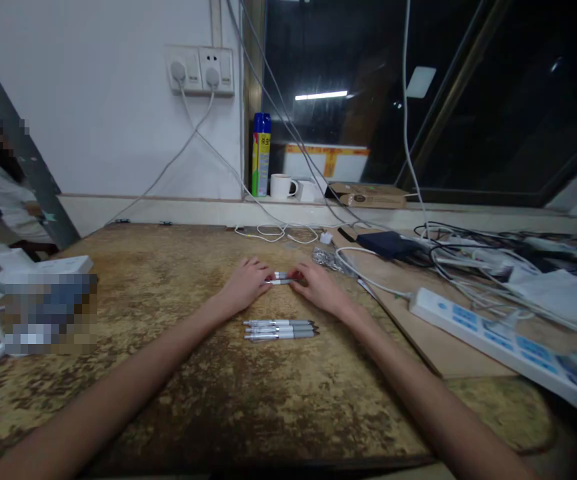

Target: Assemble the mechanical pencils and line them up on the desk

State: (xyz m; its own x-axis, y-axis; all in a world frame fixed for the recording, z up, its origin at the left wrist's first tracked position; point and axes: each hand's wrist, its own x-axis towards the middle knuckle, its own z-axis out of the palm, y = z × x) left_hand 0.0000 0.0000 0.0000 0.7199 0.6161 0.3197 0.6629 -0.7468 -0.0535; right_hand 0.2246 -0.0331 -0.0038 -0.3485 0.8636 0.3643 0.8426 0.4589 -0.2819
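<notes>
Out on the worn wooden table, my left hand point(248, 285) and my right hand point(318, 287) face each other with fingers curled in. Between them lie white-and-grey pens point(280, 281), at least two, side by side. The fingers of each hand close on one end of these pens, and the fingertips cover those ends. Nearer to me, a row of several similar pens point(279, 331) lies flat on the table, roughly parallel, with grey grips toward the right. Neither hand touches that row.
A white power strip point(488, 333) and tangled cables lie on a brown board point(448, 340) at right. A crumpled clear plastic bag point(329, 259) sits beyond my right hand. White adapters point(63, 265) and a blurred object stand at left. A mug point(281, 186) and spray can point(261, 157) stand on the sill.
</notes>
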